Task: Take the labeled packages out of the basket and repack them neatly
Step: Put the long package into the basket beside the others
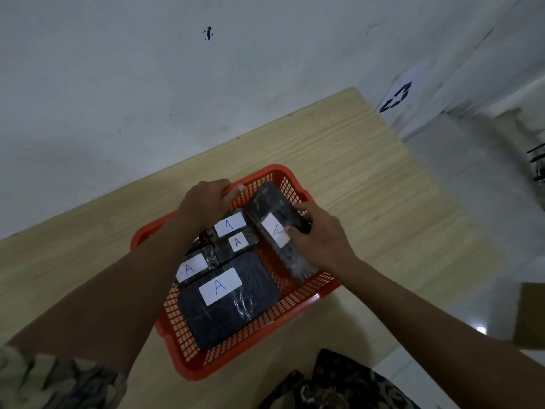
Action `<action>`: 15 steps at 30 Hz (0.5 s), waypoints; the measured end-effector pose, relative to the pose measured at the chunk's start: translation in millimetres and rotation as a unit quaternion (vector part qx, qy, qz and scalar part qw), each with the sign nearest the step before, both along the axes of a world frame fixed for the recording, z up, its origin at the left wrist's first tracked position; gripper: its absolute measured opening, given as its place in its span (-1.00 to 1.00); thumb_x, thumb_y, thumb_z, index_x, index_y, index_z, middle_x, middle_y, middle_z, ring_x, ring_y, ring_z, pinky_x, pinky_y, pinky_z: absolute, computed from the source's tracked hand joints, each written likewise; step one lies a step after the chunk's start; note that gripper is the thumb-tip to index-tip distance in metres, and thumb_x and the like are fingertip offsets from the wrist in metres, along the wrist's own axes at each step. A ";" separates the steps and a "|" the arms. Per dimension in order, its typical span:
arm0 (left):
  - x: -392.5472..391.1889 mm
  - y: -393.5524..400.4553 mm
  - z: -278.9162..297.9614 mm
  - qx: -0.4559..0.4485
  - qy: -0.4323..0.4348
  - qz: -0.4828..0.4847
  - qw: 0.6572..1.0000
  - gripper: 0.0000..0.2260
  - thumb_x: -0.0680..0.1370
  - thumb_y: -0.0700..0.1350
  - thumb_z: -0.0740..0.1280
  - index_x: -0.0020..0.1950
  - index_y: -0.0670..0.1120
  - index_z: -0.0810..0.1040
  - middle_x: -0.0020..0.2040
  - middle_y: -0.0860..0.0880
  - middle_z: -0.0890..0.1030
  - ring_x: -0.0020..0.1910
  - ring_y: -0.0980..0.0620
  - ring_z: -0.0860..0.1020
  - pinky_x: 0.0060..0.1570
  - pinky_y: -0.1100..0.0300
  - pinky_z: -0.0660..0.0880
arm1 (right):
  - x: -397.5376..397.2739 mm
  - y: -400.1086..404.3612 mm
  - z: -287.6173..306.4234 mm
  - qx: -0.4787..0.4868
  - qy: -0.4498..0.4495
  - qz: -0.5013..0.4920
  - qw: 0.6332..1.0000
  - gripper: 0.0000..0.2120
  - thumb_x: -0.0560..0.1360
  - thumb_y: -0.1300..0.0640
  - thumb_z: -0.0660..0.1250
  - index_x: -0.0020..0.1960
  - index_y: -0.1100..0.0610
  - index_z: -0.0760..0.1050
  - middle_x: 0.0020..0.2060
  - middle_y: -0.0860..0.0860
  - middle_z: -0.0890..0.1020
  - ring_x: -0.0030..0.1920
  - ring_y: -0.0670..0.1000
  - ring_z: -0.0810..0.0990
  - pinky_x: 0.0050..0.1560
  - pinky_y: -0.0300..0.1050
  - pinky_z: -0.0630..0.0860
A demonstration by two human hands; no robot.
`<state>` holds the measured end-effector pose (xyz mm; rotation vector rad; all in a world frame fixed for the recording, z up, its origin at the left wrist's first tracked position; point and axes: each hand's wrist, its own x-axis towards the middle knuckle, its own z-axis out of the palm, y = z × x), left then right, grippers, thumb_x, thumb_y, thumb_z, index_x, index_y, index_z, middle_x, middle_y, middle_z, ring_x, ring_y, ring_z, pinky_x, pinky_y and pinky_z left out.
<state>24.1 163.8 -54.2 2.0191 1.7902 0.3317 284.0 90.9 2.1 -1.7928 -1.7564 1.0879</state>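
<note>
An orange mesh basket (298,305) sits on a light wooden table (339,149). Inside lie several black wrapped packages with white labels marked "A": a large flat one (244,308) at the near end, and three small ones (228,225), (239,242), (191,268) toward the left side. My right hand (317,234) grips a long black package (277,228) that stands tilted along the basket's right wall, thumb on its label. My left hand (205,202) holds the basket's far rim, fingers curled over the edge.
A white wall rises behind the table's far edge. To the right the table ends above a pale tiled floor, where a white sheet with a recycling mark (396,97) and a brown cardboard piece (530,314) lie.
</note>
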 end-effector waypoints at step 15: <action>4.0 -5.8 4.5 0.003 0.022 0.011 1.000 -0.55 0.61 0.27 0.08 -0.12 -0.05 0.52 -0.36 -0.01 0.54 -0.38 -0.04 0.54 -0.33 0.14 0.48 | -24.4 -11.2 -38.8 0.051 -0.102 0.055 0.992 -0.53 0.62 0.16 0.18 0.51 0.18 0.20 0.36 0.16 0.45 0.31 0.14 0.49 0.21 0.02 0.49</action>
